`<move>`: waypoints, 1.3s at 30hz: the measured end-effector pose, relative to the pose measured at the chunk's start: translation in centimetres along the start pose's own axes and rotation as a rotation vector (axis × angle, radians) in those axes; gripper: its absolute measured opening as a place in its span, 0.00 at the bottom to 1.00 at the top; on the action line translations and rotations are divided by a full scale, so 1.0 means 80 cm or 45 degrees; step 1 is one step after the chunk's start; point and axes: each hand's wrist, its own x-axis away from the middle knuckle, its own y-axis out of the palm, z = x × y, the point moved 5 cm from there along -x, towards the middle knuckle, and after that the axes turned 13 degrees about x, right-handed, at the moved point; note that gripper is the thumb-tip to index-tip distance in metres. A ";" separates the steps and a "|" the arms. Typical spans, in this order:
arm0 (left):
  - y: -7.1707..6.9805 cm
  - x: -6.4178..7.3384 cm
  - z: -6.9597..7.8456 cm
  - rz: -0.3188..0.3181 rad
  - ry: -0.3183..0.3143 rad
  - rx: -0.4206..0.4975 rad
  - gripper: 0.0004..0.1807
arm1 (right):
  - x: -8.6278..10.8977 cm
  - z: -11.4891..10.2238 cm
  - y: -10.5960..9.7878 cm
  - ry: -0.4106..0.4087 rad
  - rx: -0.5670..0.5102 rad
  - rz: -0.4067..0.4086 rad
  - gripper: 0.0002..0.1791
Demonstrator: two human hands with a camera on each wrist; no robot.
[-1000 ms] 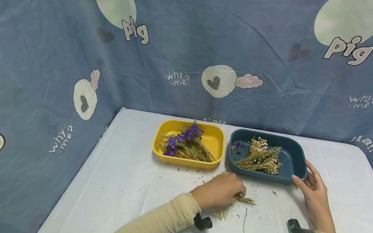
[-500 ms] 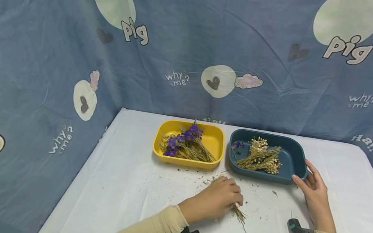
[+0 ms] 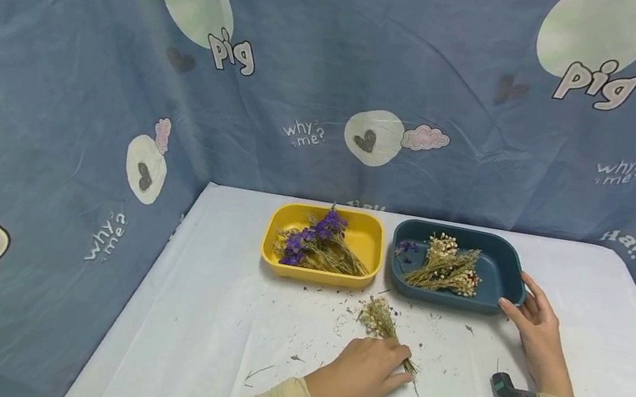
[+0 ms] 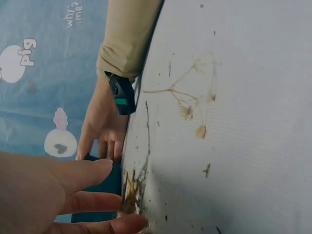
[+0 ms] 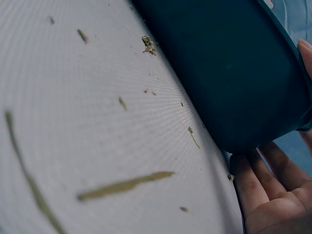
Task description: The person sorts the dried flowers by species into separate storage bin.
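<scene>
A small bunch of dried flowers [image 3: 378, 318], pale heads toward the trays, lies on the white-covered table. My left hand [image 3: 362, 369] rests over its stems; the left wrist view shows the thumb [image 4: 83, 174] held apart from the extended fingers, near the stem ends. My right hand [image 3: 537, 334] holds the near right corner of a dark blue tray [image 3: 500, 270], thumb at the front and fingers round the side. In the right wrist view several fingers [image 5: 273, 180] are tucked against that corner. Bunches of whitish dried flowers [image 3: 452, 268] and a purple sprig [image 3: 406, 248] lie inside.
Left of the blue tray stands a yellow tray [image 3: 363, 238] with purple dried flowers [image 3: 311, 236]. Broken stems and crumbs litter the white cloth [image 3: 194, 319], including a loose branching sprig [image 4: 183, 92]. A blue printed curtain [image 3: 294, 45] hangs behind and at the left.
My left hand has moved the flower bunch slightly, turned its stems toward me and loosened its fingers, drawing back so the heads show. The right hand and both trays stay put.
</scene>
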 end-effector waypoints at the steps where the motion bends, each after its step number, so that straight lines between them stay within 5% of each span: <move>1: -0.001 0.001 0.000 0.008 0.002 -0.013 0.14 | -0.001 -0.001 0.000 -0.002 0.011 0.002 0.44; 12: -0.009 0.019 -0.017 0.054 0.008 -0.036 0.07 | -0.002 -0.004 0.000 -0.007 0.023 0.018 0.44; 23: -0.006 0.010 -0.040 0.145 -0.027 0.350 0.09 | 0.000 0.005 0.000 -0.004 -0.005 0.028 0.44; 39: -0.011 0.006 -0.053 0.089 -0.108 0.696 0.12 | -0.001 0.001 0.001 -0.038 -0.042 0.034 0.44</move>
